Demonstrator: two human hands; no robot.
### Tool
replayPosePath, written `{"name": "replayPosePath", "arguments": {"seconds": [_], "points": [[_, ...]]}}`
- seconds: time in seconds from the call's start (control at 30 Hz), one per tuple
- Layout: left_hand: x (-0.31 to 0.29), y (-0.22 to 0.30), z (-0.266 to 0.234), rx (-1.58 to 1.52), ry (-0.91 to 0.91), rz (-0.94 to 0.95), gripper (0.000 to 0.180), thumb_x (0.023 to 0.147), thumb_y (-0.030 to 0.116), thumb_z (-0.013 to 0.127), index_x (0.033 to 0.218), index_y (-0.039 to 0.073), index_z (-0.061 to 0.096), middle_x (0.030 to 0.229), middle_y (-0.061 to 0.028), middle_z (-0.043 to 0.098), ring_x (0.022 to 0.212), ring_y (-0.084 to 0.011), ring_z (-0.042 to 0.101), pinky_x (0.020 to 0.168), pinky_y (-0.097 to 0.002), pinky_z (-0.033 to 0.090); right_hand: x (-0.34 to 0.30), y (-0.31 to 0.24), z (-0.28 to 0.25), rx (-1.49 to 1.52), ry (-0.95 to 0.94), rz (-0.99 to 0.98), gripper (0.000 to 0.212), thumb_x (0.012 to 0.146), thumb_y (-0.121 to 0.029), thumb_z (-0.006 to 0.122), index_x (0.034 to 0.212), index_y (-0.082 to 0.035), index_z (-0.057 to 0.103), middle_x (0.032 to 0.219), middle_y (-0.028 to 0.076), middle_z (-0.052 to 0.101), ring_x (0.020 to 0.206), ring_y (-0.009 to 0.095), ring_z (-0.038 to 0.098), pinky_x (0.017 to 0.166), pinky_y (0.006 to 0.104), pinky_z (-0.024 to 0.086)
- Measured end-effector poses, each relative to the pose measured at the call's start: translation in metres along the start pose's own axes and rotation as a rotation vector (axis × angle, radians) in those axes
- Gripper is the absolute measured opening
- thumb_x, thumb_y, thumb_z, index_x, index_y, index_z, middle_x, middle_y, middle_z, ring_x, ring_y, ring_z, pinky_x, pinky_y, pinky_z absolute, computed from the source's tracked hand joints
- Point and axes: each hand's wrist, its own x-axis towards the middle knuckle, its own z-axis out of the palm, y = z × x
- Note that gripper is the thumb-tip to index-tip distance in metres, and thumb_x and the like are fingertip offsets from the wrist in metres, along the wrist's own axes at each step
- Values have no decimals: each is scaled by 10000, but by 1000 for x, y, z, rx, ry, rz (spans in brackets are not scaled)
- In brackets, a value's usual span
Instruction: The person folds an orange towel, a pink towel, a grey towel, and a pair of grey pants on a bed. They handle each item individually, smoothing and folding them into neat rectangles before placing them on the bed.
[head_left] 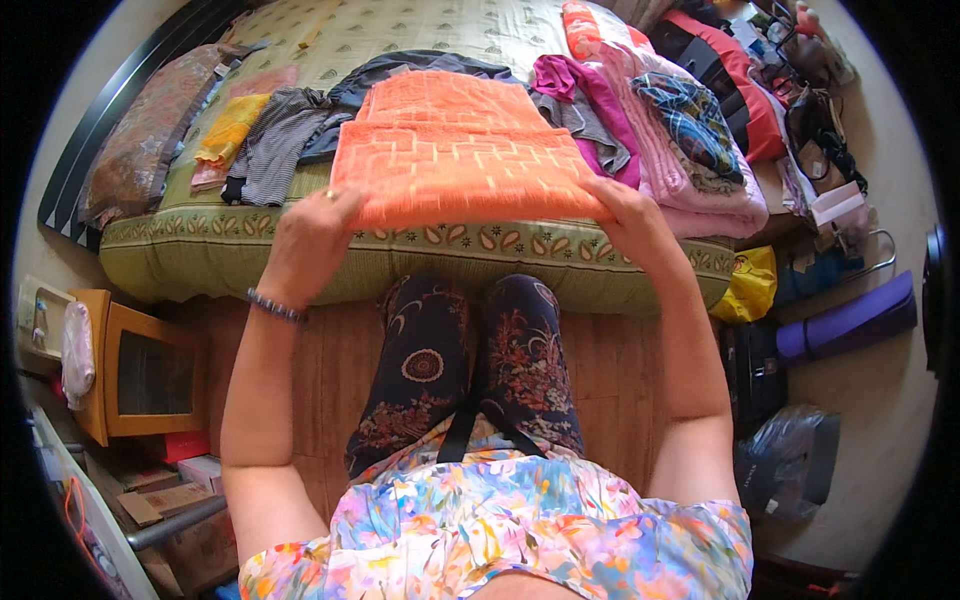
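An orange towel (460, 165) with a pale brick-like pattern stretches between my hands at the near edge of the bed. Its far part lies over dark clothes on the bed, and a fold crosses it. My left hand (315, 232) pinches the near left corner; a ring and a beaded bracelet show on that arm. The near right corner is gripped by my right hand (630, 218). The towel's near edge is slightly blurred and hangs in front of the bed's patterned border.
The bed (420, 245) has a green patterned sheet. Left on it lie a pillow (150, 140), a yellow cloth (232, 130) and a striped garment (275, 140). Right are magenta clothing (610, 115) and a folded pink quilt (665, 150). A wooden cabinet (150, 365) and purple mat (850, 318) flank the floor.
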Motion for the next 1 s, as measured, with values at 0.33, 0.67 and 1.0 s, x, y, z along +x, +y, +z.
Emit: {"name": "replayPosePath", "arguments": {"seconds": [0.33, 0.67, 1.0], "points": [[-61, 11, 23, -827, -194, -351, 337, 717, -120, 572, 1031, -10, 627, 901, -40, 649, 828, -116, 609, 741, -267, 502, -60, 3, 21, 304, -163, 175, 305, 677, 39, 609, 978, -8, 589, 858, 124, 605, 818, 230, 613, 727, 322, 476], [-14, -163, 184, -593, 1, -900, 671, 807, 335, 714, 1248, -76, 419, 1023, -150, 624, 905, -201, 610, 799, -328, 501, 98, 143, 142, 760, 231, 728, 602, 805, -341, 717, 1197, 50, 483, 927, 92, 621, 863, 147, 587, 716, 284, 480], [-44, -79, 200, -1604, 152, -1344, 549, 846, 453, 642, 1133, -13, 597, 1052, -120, 649, 939, -195, 622, 813, -337, 490, 42, 121, 175, 898, -57, 878, 531, 815, -410, 676, 1151, -11, 572, 950, 90, 660, 834, 160, 626, 714, 337, 505]]}}
